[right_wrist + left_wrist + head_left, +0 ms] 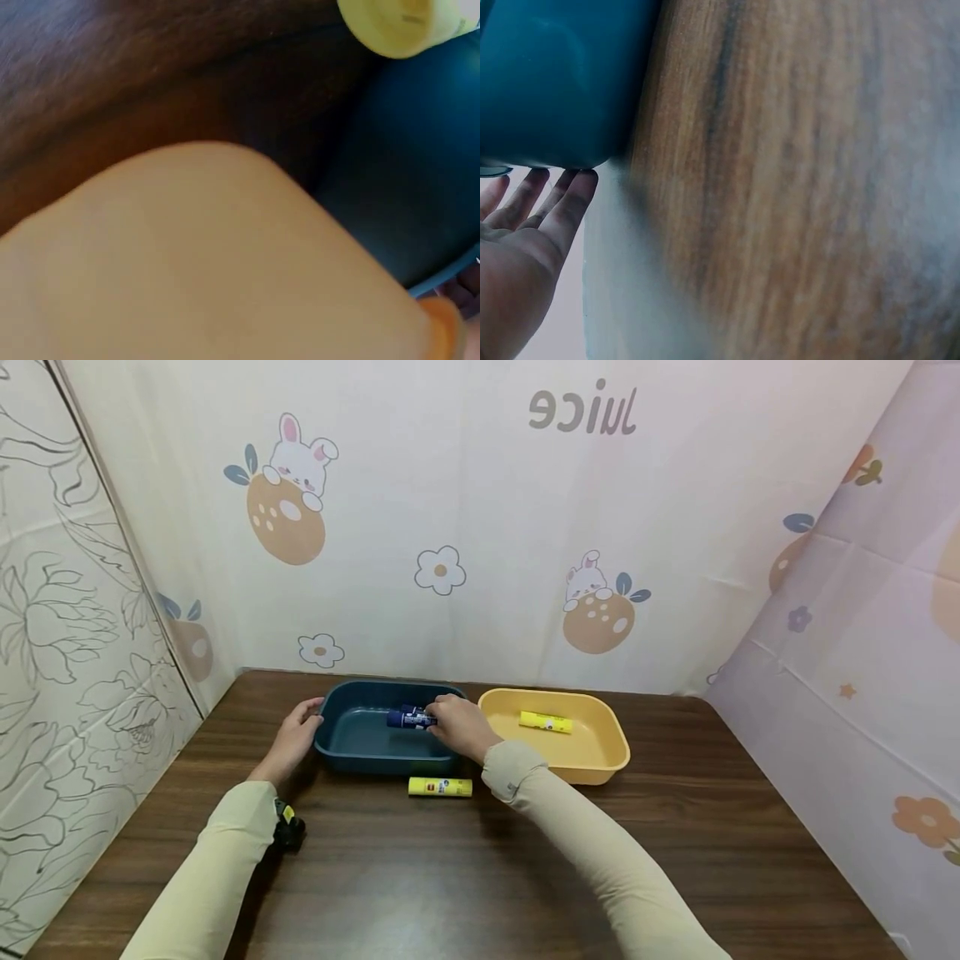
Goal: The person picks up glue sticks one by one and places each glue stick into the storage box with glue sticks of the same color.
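Observation:
My right hand [461, 727] reaches into the right part of a dark blue-green bin [390, 764]. Its fingers pinch the end of a dark blue glue stick [405, 719] lying crosswise over the bin's floor. A second dark blue glue stick [412, 708] shows just behind, partly covered. At the bin's left end rests my left hand [295, 735], its extended fingertips against the outer wall, as the left wrist view also shows. A yellow glue stick [440, 787] lies on the table right in front of the bin.
A yellow bin [600, 770] stands to the right, close beside the blue-green one, with a yellow glue stick [545, 722] inside. Both bins sit near the back of the wooden table [420, 877]. Patterned cloth [450, 485] hangs behind it.

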